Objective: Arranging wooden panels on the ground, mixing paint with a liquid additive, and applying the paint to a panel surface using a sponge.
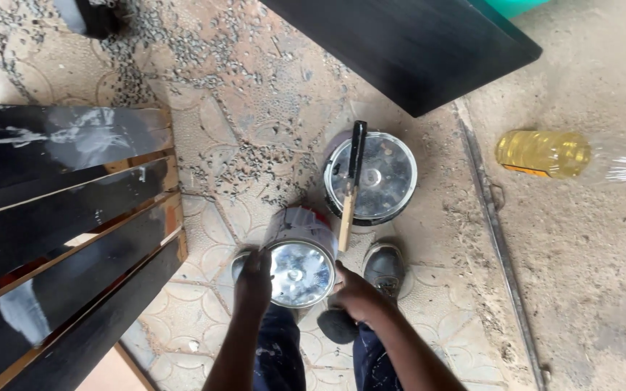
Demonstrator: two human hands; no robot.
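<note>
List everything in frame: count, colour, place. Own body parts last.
Closed tin: 1, silver lid, red on the side, held between both hands above the feet.
Open paint can: 1, black contents, on the paving just beyond the tin.
Brush: 1, black head, pale wooden handle, lying across the open can's rim.
Slatted panel: 1, glossy black with bare wood edges, left.
Black board: 1, top centre, raised over the ground.
Plastic bottle: 1, clear with yellow liquid, lying on the dirt, right.
Metal strip: 1, rusty, running along the paving's edge.
Shoe: 1 clearly seen, grey, below the open can.
Left hand: on the tin's left side.
Right hand: on the tin's right side.
</note>
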